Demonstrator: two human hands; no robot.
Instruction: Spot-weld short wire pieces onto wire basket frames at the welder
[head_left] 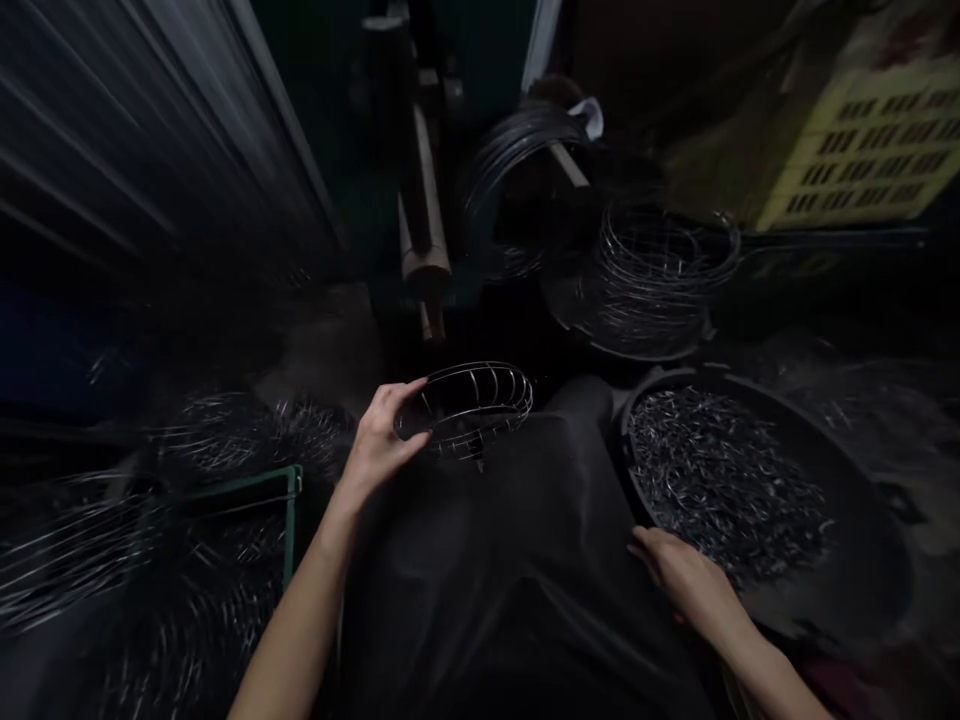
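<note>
Creased cloth [480, 590], fingers [409, 388] on wire ring [480, 409]

Left hand [384, 435] pinches rim of round silver wire frame [487, 408] at far edge of black cloth [480, 570]. Right hand [679, 575] at near edge of round black pan [874, 550] holding small shiny metal pieces [720, 475]; contact unclear. Behind: stacked silver wire rings [660, 262], yellow slotted crate [862, 165]. Left: green-rimmed bin [290, 525].

Wire ring frame [484, 409] in bright glossy metal, short wire pieces [720, 480] in glinting metal, pan [862, 570] in dark matt finish, lap cloth [480, 560] smooth with faint sheen, yellow crate [862, 148] in plastic.
</note>
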